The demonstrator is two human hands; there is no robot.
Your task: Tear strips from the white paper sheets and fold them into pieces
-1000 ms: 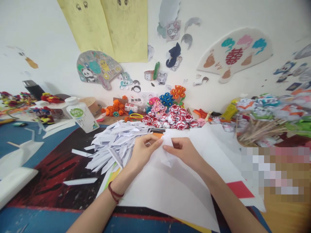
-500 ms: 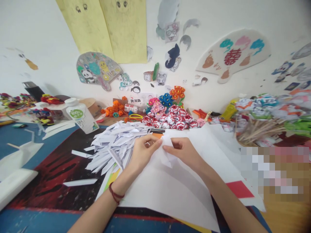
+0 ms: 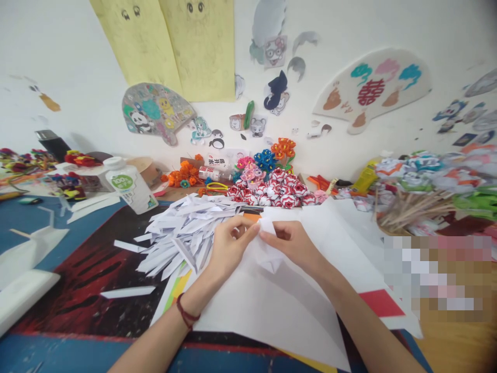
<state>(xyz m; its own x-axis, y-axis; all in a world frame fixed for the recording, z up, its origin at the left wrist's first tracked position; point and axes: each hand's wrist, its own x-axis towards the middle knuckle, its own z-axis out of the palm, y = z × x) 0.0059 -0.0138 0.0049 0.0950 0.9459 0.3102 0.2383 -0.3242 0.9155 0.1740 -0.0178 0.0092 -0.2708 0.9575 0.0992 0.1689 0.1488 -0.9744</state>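
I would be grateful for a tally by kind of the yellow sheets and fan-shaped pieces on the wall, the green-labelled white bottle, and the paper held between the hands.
Yellow sheets: 2
Fan-shaped pieces: 2
White bottle: 1
Held paper: 1
Total: 6

Yellow drawings [image 3: 205,57] and panda fan [image 3: 157,110] on wall [image 3: 58,36]

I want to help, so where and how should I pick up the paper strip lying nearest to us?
Pinch the paper strip gently across its middle, probably coming from the left: it's long and narrow, lying sideways on the dark mat, and the left forearm is on its right.
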